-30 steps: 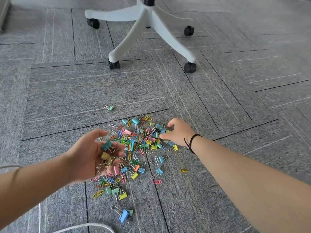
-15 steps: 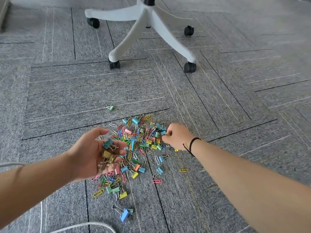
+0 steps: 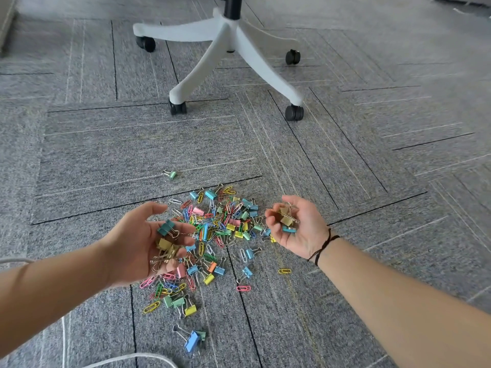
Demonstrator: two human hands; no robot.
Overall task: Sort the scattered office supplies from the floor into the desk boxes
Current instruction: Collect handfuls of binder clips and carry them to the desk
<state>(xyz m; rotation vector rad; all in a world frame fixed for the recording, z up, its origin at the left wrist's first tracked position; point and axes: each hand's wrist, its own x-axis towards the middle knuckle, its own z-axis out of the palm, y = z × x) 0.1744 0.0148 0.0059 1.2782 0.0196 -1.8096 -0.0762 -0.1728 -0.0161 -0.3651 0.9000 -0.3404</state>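
A heap of coloured binder clips and paper clips (image 3: 220, 227) lies scattered on the grey carpet. My left hand (image 3: 127, 248) is palm up at the heap's left edge, its fingers curled round several binder clips (image 3: 166, 243), one teal and the others gold. My right hand (image 3: 308, 235) is palm up at the heap's right edge and cups a few gold binder clips (image 3: 287, 217) plus a blue one. No desk boxes are in view.
A white office chair base (image 3: 220, 49) on black castors stands beyond the heap. A lone green binder clip (image 3: 172, 174) lies apart, further out. A blue binder clip (image 3: 191, 341) and a white cable (image 3: 132, 358) lie near me.
My right hand came off the heap's right side, turned palm up and now shows the gold clips it holds. My left hand stayed where it was with its clips.
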